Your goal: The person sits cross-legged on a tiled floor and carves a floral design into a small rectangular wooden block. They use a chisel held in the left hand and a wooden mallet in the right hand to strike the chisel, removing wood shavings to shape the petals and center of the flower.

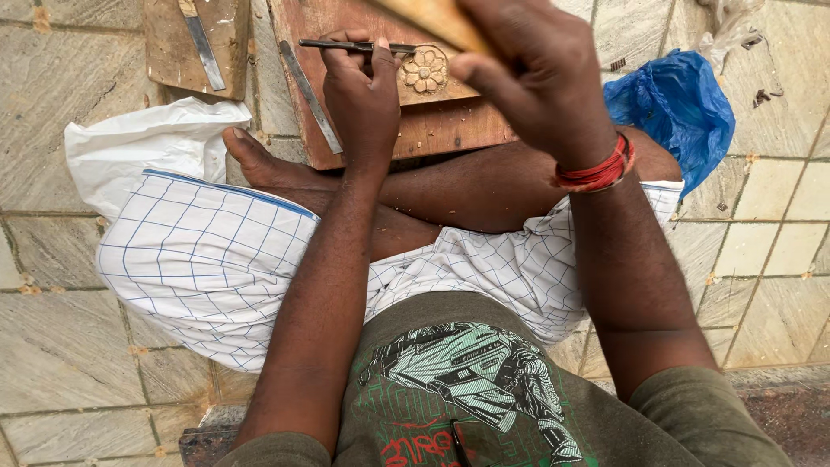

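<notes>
A thin metal chisel [356, 45] is pinched in the fingers [380, 54] of the left hand [361, 95], lying crosswise with its tip at a carved flower [424, 70]. The flower is cut into a small wood block [445, 86] that rests on a larger brown board [415, 130] in front of the crossed legs. The right hand [527, 73] is clenched round a pale wooden mallet [432, 19], raised above the block; the mallet is blurred and cut off by the top edge. A red thread band [596, 173] is worn on the right wrist.

A long flat blade [309, 95] is laid on the board beside the left hand. Another blade [203, 47] is seen on a second wood slab [186, 43] to the left, only partly in frame.

The floor [60, 346] is grey stone tile with worn joints, and the person is seated directly on it; a dark stone edge is seen at the bottom right. No more of the room is shown.

A white plastic bag [138, 143] is lying by the bare foot [259, 160], a blue plastic bag [679, 108] by the right knee; their contents cannot be made out. A white checked cloth [207, 259] is wrapped over the lap.
</notes>
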